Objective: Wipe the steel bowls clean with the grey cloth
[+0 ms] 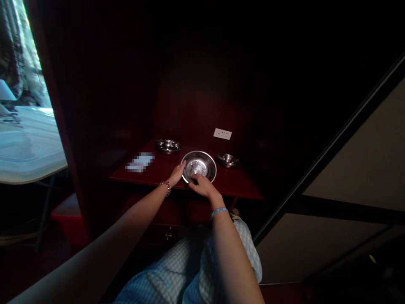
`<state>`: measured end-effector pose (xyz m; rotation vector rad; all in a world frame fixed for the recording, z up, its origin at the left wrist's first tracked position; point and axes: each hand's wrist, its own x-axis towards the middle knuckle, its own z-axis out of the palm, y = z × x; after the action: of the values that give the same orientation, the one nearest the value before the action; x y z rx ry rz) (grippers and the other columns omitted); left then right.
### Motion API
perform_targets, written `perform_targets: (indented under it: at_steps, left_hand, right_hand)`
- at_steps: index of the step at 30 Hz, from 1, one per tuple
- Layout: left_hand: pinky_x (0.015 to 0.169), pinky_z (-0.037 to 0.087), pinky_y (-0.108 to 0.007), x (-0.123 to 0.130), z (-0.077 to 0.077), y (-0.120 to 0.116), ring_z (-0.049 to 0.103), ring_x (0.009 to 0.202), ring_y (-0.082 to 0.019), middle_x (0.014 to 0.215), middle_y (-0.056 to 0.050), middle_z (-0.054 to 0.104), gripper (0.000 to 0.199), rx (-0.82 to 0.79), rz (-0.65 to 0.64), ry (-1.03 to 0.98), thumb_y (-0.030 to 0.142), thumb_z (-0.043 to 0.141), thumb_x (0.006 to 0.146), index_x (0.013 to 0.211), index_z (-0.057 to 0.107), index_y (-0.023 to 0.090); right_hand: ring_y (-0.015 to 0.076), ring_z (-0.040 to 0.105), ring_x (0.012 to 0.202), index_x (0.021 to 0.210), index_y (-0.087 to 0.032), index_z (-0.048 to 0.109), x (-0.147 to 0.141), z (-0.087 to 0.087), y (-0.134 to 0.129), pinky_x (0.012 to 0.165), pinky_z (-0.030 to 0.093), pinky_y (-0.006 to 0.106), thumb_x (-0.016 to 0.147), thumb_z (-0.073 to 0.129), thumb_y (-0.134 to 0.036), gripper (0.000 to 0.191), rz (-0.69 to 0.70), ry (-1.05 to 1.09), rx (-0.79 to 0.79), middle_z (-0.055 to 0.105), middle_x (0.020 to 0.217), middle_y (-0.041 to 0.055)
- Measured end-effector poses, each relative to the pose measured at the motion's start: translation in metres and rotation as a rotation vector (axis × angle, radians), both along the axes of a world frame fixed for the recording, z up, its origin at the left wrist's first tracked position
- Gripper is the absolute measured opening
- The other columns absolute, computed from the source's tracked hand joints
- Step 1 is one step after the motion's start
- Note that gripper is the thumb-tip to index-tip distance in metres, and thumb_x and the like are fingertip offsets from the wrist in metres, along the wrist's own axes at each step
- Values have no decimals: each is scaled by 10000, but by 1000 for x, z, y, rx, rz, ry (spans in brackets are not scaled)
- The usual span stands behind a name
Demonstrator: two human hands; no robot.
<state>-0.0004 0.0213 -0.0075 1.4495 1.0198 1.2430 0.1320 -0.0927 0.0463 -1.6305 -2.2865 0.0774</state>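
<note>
A shiny metal bowl [207, 165] stands at the front of the dark red shelf, its inside facing me. My left hand [177, 174] holds its left rim, thumb on the inner side. Over the near part of the bowl is my right hand [202, 185], its fingers curled down at the near rim. A small greyish patch shows inside the bowl by these fingers; whether it is a thing in the hand or a reflection, I cannot make out. Farther back lie two shallower metal bowls, one on the left [168, 146] and one on the right [228, 160].
Left on the shelf [247, 185] lies a blurred-out pale item [140, 162]. A white power socket [222, 134] is on the back wall. Below is a drawer with a metal handle [168, 233]. At far left are a pale folding table [31, 156] and a red bin [68, 219].
</note>
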Motion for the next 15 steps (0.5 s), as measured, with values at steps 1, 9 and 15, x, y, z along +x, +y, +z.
perform_targets:
  at_steps: [1,9,15]
  left_hand:
    - [1009,425,-368,-1,2,-1,636,1116,-303,1109,-155,728,674,-8,-2,8,666,395,857,1059,709,105]
    - [993,435,-326,-5,8,-9,642,1123,-274,1152,-151,716,745,-40,-42,5,712,313,873,1119,699,124]
    - [999,436,-302,-5,7,-9,641,1129,-259,1110,-131,736,773,-41,-92,-15,741,296,865,1121,702,135]
  right_hand:
    - [214,600,1153,1280,-139,622,-1,-2,1,1011,422,294,914,520,-325,423,19,12,-7,632,1282,119]
    - [247,422,1354,1466,-101,390,-13,-16,4,1118,331,341,957,430,-497,647,29,21,10,419,1482,176]
    - [250,282,1450,1506,-78,302,-20,-23,11,1181,243,395,977,370,-491,675,27,-19,122,292,1575,170]
